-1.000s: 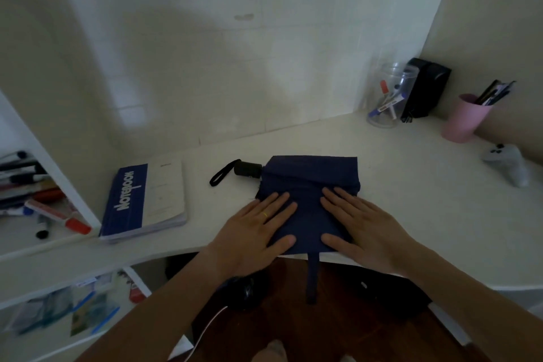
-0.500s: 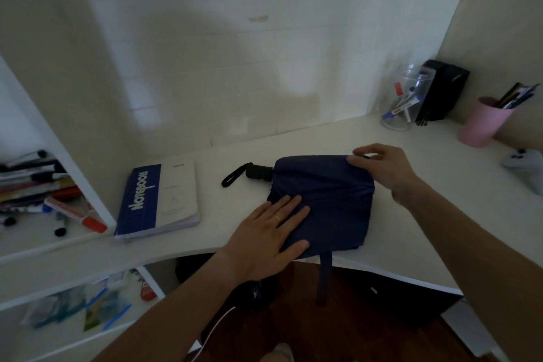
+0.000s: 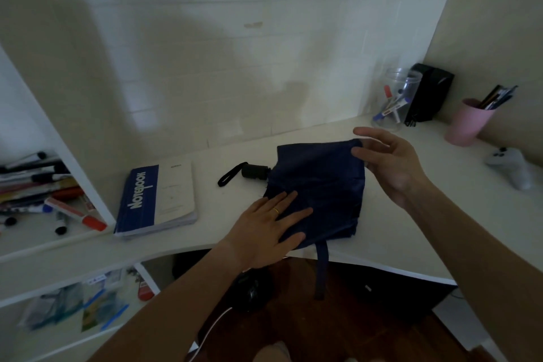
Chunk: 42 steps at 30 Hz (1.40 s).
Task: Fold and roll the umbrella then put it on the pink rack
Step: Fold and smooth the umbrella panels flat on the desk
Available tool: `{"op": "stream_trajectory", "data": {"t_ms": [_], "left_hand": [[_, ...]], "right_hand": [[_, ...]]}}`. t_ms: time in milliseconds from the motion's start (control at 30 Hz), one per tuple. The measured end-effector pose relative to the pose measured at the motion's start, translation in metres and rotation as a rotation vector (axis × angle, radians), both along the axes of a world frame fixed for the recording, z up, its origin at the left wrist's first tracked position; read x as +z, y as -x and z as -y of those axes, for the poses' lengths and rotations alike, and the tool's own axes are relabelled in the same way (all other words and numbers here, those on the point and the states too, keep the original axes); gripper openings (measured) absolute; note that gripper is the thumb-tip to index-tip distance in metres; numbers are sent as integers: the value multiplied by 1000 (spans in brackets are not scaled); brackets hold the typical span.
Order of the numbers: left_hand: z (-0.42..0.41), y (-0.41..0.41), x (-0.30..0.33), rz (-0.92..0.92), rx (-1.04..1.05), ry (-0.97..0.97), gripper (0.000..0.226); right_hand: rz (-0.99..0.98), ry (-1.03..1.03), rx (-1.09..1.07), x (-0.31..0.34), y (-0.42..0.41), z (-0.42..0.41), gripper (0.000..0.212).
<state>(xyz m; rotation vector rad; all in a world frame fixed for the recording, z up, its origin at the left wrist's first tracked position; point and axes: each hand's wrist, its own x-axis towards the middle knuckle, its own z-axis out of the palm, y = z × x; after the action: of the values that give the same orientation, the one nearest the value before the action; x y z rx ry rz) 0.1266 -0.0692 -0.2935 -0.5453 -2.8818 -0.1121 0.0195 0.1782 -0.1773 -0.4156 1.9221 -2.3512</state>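
Note:
The navy blue umbrella (image 3: pixel 320 179) lies folded flat on the white desk (image 3: pixel 411 229), its black handle (image 3: pixel 254 171) and wrist loop pointing left. Its closure strap (image 3: pixel 321 270) hangs over the desk's front edge. My left hand (image 3: pixel 264 229) presses flat on the near left part of the fabric, fingers spread. My right hand (image 3: pixel 388 164) is at the far right corner, with thumb and forefinger loosely around the fabric edge and the palm turned left. No pink rack is in view.
A blue notebook (image 3: pixel 157 198) lies left of the umbrella. A shelf with markers (image 3: pixel 44 194) is at far left. At back right stand a clear jar (image 3: pixel 395 100), a black box (image 3: pixel 430 91) and a pink cup of pens (image 3: pixel 467 123). A grey game controller (image 3: pixel 511 163) lies at the right.
My right hand left the near fabric, reached to the far right corner and now turns palm-left there. My left hand stays pressed on the umbrella.

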Motion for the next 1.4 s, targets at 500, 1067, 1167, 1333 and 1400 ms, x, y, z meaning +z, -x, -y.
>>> {"op": "stream_trajectory", "data": {"t_ms": [500, 1067, 1167, 1333, 1400], "left_hand": [[-2, -10, 10, -191, 28, -155, 52], [-20, 27, 63, 490, 610, -1579, 23], [-26, 22, 62, 399, 588, -1506, 21], [-20, 14, 56, 391, 507, -1450, 13], [-13, 13, 56, 396, 480, -1446, 11]], "right_hand": [[-412, -840, -112, -89, -69, -11, 75], [58, -351, -168, -86, -56, -8, 56], [243, -233, -216, -74, -51, -2, 42], [349, -168, -200, -70, -42, -3, 22], [386, -144, -178, -69, -38, -9, 23]]}}
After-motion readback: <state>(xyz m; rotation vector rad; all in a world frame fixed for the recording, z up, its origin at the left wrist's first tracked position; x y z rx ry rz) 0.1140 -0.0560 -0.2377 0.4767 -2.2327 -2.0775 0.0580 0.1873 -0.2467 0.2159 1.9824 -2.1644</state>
